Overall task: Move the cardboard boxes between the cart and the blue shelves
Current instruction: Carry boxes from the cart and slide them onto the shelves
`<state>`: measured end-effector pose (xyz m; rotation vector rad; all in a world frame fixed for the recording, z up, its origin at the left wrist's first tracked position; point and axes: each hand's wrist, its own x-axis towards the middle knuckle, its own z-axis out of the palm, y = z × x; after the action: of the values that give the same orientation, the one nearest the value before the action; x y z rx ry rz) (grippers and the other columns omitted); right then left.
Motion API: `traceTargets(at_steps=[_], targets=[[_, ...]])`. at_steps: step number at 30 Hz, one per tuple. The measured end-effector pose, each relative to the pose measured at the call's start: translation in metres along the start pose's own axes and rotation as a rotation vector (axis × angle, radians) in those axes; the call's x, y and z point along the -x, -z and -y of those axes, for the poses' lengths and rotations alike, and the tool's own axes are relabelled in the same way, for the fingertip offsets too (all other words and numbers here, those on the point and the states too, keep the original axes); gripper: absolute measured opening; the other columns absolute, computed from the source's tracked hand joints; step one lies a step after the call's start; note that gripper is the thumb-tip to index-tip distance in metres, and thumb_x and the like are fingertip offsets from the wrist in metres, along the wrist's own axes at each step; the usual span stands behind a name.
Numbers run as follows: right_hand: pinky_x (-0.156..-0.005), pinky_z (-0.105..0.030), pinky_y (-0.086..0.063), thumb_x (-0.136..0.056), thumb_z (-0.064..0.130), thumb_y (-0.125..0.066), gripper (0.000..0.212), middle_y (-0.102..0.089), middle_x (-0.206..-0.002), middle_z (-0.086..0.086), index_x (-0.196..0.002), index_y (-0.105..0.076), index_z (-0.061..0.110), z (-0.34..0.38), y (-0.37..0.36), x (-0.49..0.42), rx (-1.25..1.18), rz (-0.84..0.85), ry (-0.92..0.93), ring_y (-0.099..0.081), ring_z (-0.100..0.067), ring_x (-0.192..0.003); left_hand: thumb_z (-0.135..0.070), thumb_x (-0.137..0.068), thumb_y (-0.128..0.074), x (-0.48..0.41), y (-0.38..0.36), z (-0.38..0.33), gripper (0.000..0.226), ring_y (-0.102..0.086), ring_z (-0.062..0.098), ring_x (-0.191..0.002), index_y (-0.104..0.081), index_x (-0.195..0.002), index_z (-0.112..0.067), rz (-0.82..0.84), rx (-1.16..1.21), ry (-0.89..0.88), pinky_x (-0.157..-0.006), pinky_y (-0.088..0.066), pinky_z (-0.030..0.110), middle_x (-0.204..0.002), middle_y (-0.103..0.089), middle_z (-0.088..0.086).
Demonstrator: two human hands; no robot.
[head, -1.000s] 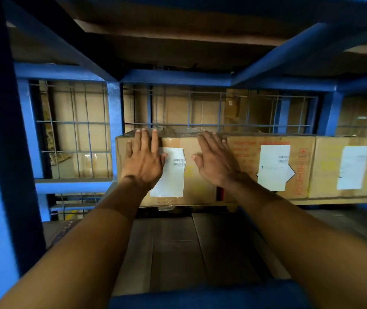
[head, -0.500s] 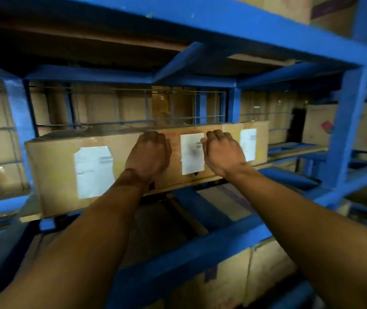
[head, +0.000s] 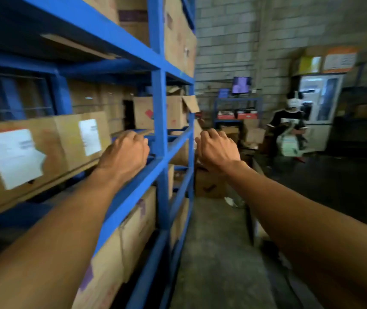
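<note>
Back wall (head: 222,41): grey block, bare, runs up out of shot.
Floor (head: 218,253): rough grey concrete, darker twd the right.
Small rack (head: 237,99): blue frame agst back wall, red trays on its shelf.
Monitor (head: 241,85): on top of small rack, screen lit.
White door (head: 318,101): glazed panel, far right; orange-edged sign (head: 340,60) above it.
Person (head: 288,123): dark tee, just left of the door.
Light: dim overall, far bg blurred.
</note>
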<state>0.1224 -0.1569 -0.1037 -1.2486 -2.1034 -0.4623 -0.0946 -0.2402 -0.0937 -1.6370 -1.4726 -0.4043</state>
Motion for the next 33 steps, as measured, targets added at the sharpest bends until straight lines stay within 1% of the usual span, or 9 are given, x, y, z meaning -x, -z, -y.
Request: traceTargets(at_steps=[4, 6, 11, 14, 16, 18, 23, 28, 33], targets=[[-0.087, -0.048, -0.046, -0.101, 0.032, -0.036, 0.034, -0.058, -0.121, -0.016, -0.116, -0.059, 0.011, -0.099, 0.044, 0.05, 0.169, -0.021, -0.206, -0.053, -0.041, -0.114, -0.01, -0.088, -0.023, -0.046, -0.022, -0.083, 0.045, -0.056, 0.035, -0.054, -0.061, -0.067, 0.002, -0.095, 0.059, -0.21, -0.045, -0.047, 0.035, -0.06, -0.053, 0.018], [-0.088, -0.049, -0.046, -0.099, 0.031, -0.038, 0.033, -0.058, -0.122, -0.015, -0.117, -0.058, 0.011, -0.15, 0.071, 0.075, 0.254, -0.023, -0.319, -0.052, -0.04, -0.115, -0.008, -0.092, -0.025, -0.074, -0.028, -0.138, 0.044, -0.056, 0.034, -0.057, -0.062, -0.069, 0.001, -0.13, 0.136, -0.251, -0.047, -0.046, 0.036, -0.062, -0.054, 0.019], [-0.09, -0.051, -0.044, -0.102, 0.034, -0.034, 0.037, -0.057, -0.124, -0.016, -0.12, -0.057, 0.01, -0.267, 0.137, 0.138, 0.462, -0.073, -0.568, -0.051, -0.041, -0.116, -0.031, -0.095, -0.025, -0.146, -0.016, -0.284, 0.048, -0.057, 0.04, -0.068, -0.058, -0.075, -0.003, -0.214, 0.638, -0.222, -0.058, -0.051, 0.046, -0.074, -0.057, 0.019], [-0.088, -0.051, -0.046, -0.103, 0.033, -0.031, 0.038, -0.057, -0.122, -0.017, -0.118, -0.056, 0.009, -0.324, 0.171, 0.181, 0.593, -0.093, -0.671, -0.053, -0.042, -0.114, -0.031, -0.097, -0.029, -0.172, 0.009, -0.37, 0.046, -0.059, 0.042, -0.077, -0.062, -0.084, -0.002, -0.201, 0.778, -0.319, -0.065, -0.051, 0.047, -0.086, -0.062, 0.021], [-0.088, -0.052, -0.044, -0.103, 0.032, -0.031, 0.04, -0.057, -0.122, -0.019, -0.119, -0.056, 0.006, -0.352, 0.196, 0.211, 0.645, -0.103, -0.767, -0.052, -0.043, -0.115, -0.028, -0.098, -0.031, -0.183, 0.026, -0.421, 0.043, -0.059, 0.041, -0.085, -0.063, -0.09, -0.001, -0.268, 0.848, -0.419, -0.07, -0.049, 0.046, -0.092, -0.062, 0.022], [-0.089, -0.052, -0.044, -0.102, 0.031, -0.031, 0.04, -0.057, -0.123, -0.019, -0.119, -0.057, 0.006, -0.371, 0.221, 0.24, 0.727, -0.108, -0.849, -0.051, -0.043, -0.116, -0.026, -0.098, -0.031, -0.193, 0.045, -0.469, 0.041, -0.058, 0.04, -0.087, -0.062, -0.092, -0.001, -0.324, 0.928, -0.493, -0.07, -0.047, 0.045, -0.094, -0.062, 0.021], [-0.09, -0.052, -0.046, -0.102, 0.028, -0.034, 0.036, -0.057, -0.123, -0.017, -0.121, -0.058, 0.009, -0.381, 0.274, 0.32, 0.919, -0.045, -1.056, -0.051, -0.043, -0.115, -0.027, -0.097, -0.027, -0.189, 0.11, -0.566, 0.045, -0.058, 0.039, -0.086, -0.062, -0.092, 0.001, -0.368, 1.154, -0.672, -0.07, -0.048, 0.045, -0.095, -0.062, 0.022], [-0.092, -0.052, -0.046, -0.101, 0.028, -0.034, 0.036, -0.06, -0.122, -0.015, -0.119, -0.06, 0.011, -0.339, 0.292, 0.392, 1.004, -0.068, -1.266, -0.054, -0.041, -0.115, -0.028, -0.097, -0.026, -0.138, 0.16, -0.616, 0.045, -0.06, 0.036, -0.084, -0.062, -0.091, -0.002, -0.431, 1.373, -0.886, -0.073, -0.049, 0.044, -0.093, -0.064, 0.021], [-0.08, -0.046, -0.053, -0.099, 0.023, -0.042, 0.029, -0.064, -0.114, -0.014, -0.115, -0.063, 0.011, -0.271, 0.269, 0.46, 1.149, 0.088, -1.379, -0.061, -0.037, -0.104, -0.027, -0.095, -0.025, -0.063, 0.169, -0.638, 0.047, -0.06, 0.036, -0.08, -0.063, -0.085, 0.0, -0.365, 1.512, -1.043, -0.068, -0.049, 0.041, -0.087, -0.064, 0.02]])
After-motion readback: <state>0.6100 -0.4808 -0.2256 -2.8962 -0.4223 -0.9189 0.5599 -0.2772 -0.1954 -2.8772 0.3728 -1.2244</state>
